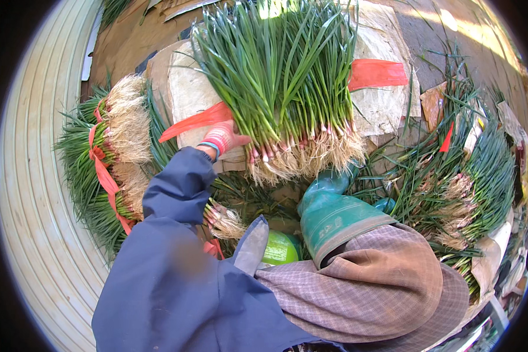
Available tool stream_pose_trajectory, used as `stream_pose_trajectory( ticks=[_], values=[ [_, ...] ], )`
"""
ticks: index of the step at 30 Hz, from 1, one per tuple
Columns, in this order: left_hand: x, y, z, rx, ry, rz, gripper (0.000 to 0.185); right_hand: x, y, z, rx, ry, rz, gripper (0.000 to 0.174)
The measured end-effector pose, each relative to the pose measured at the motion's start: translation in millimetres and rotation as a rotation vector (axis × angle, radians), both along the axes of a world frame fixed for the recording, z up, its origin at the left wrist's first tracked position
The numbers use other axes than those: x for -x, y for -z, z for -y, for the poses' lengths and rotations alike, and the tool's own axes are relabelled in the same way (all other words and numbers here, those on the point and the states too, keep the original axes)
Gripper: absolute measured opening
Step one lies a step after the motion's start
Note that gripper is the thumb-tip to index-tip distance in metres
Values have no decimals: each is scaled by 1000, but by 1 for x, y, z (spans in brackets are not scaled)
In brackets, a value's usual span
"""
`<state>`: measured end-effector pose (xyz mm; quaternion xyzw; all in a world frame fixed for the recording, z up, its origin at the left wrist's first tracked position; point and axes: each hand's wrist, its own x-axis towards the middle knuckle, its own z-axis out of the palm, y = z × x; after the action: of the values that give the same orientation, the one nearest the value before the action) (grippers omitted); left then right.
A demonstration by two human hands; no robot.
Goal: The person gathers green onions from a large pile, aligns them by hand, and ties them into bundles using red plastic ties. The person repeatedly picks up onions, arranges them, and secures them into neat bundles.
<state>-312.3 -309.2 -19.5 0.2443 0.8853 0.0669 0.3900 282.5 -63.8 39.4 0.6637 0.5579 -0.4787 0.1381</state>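
Observation:
A broad pile of leafy allium plants [286,83], like scallions, lies before me, with pale roots [308,154] toward me. It rests across a red plastic strip whose ends stick out at the left [198,121] and right [378,75]. My left hand [224,136], in a pink-and-white striped glove, is against the pile's lower left side. Its thumb lies near the stem bases. The other fingers are partly hidden, so their grip is unclear. My right hand is out of view.
Bundles tied with red strip [103,171] stand at the left by a ribbed pale panel [48,176]. Loose plants [479,189] heap up at the right. A worn pale sheet [383,110] lies under the pile. My green rubber boot [339,220] and a bright green round object [279,248] are below.

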Motion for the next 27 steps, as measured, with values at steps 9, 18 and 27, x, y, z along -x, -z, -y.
stream_pose_trajectory(
  ticks=[9, 18, 27],
  values=[
    [-22, -27, -2, -168, 172, -556, 42, 0, 3, 6, 17, 2, -2, 34],
    [-57, 40, -62, -143, 601, -469, 82, 2, 1, 11, 38, -11, 11, 33],
    [-4, 17, -56, -430, 784, -297, 43, 1, 2, 14, 76, -46, 15, 32]
  ],
)
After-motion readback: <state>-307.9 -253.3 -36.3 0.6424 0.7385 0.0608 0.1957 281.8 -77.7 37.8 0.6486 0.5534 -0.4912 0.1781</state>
